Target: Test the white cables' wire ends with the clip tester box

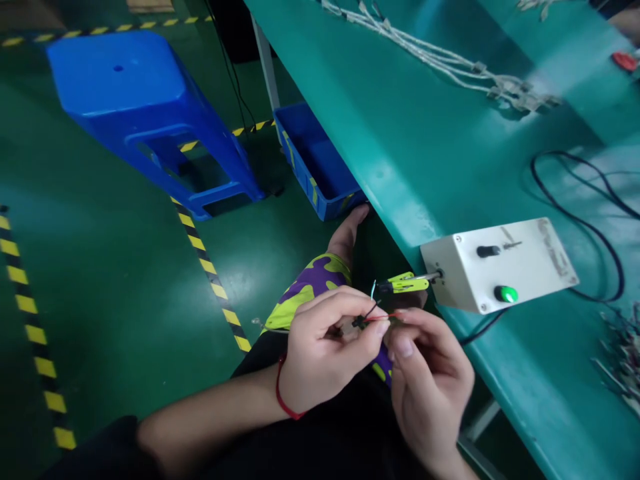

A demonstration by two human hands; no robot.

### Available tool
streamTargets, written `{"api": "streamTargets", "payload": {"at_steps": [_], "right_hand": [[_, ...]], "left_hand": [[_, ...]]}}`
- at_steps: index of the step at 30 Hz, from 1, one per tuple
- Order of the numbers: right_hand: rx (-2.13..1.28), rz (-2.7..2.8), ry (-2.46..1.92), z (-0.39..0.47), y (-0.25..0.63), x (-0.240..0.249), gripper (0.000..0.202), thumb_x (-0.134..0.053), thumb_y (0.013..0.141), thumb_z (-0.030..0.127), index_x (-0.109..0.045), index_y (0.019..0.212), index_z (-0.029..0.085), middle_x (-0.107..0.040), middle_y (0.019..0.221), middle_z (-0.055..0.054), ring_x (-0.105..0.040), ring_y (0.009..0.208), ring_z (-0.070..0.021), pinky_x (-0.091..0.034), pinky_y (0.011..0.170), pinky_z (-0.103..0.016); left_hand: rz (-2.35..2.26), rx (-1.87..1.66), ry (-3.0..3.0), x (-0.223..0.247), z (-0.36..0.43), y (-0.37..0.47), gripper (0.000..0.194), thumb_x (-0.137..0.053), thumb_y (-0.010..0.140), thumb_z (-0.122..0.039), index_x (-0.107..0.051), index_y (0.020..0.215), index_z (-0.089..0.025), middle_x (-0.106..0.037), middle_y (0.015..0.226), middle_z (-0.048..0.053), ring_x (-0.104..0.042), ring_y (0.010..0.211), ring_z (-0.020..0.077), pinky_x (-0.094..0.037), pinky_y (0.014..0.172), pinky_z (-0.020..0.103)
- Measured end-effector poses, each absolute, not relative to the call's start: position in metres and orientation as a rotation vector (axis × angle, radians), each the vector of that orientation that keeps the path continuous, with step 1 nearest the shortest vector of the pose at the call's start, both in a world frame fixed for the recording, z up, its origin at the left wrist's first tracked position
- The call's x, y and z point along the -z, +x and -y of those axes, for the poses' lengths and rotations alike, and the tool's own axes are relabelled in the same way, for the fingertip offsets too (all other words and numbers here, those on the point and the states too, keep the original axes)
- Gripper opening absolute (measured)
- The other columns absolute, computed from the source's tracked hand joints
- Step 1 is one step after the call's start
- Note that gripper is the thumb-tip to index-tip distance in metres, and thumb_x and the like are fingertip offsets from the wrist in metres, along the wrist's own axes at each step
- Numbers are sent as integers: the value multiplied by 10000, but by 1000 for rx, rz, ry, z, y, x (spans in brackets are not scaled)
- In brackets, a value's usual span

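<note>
My left hand (pixel 333 347), with a red band at the wrist, pinches a cable end where thin red and black wires (pixel 374 319) fan out. A light, thin wire stands up just above the fingers. Close on the right, my right hand (pixel 430 373) has thumb and forefinger together at the tip of the red wire. Just beyond the fingertips, a yellow-green clamp tool (pixel 409 283) sticks out on a metal shaft from a white box (pixel 515 267) with a black switch and a lit green knob. The cable's clear-ended tail (pixel 257 323) shows left of my left hand.
The green table (pixel 400 160) runs diagonally on the right, bearing bundled white cables (pixel 450 63), a black cord (pixel 585 223) and a wire pile (pixel 623 353). A blue stool (pixel 120 80) and blue bin (pixel 325 207) stand on the floor to the left.
</note>
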State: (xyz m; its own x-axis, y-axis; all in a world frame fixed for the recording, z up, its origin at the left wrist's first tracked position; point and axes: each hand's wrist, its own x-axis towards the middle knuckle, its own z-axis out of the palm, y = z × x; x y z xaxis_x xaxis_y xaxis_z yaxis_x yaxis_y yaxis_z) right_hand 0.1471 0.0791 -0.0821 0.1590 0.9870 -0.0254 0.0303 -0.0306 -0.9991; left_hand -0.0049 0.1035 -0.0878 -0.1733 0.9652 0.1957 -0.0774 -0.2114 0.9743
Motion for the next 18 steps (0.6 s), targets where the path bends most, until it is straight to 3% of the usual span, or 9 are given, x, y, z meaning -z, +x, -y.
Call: {"api": "streamTargets", "payload": {"at_steps": [7,12,18], "right_hand": [[-1312,834,-1148,-92,141,84,93,-823,898,218,-803,971,272,-725,815,5,-623,670,-100,-534,611,-196],[-1460,657,-1065,-97,139,78,118,-844,851,240,-737,802,234,-580,686,31,-548,661,-100,-511,656,-215],[-1606,597,-1001,-99,140,80,112,-818,876,268,-723,843,218,-496,644,49,-436,594,-78,-430,621,-206]], "left_hand": [[-1136,-1497,1288,85,-101,2,181,-806,828,-70,-736,913,-213,-760,843,27,-663,652,149,-508,552,258],[-1089,-1488,1276,86,-100,5,146,-804,851,-94,-753,912,-217,-759,817,30,-614,608,139,-477,519,264],[-1098,-1464,1155,91,-98,4,149,-817,860,-112,-770,922,-239,-762,837,38,-641,633,164,-491,529,281]]}}
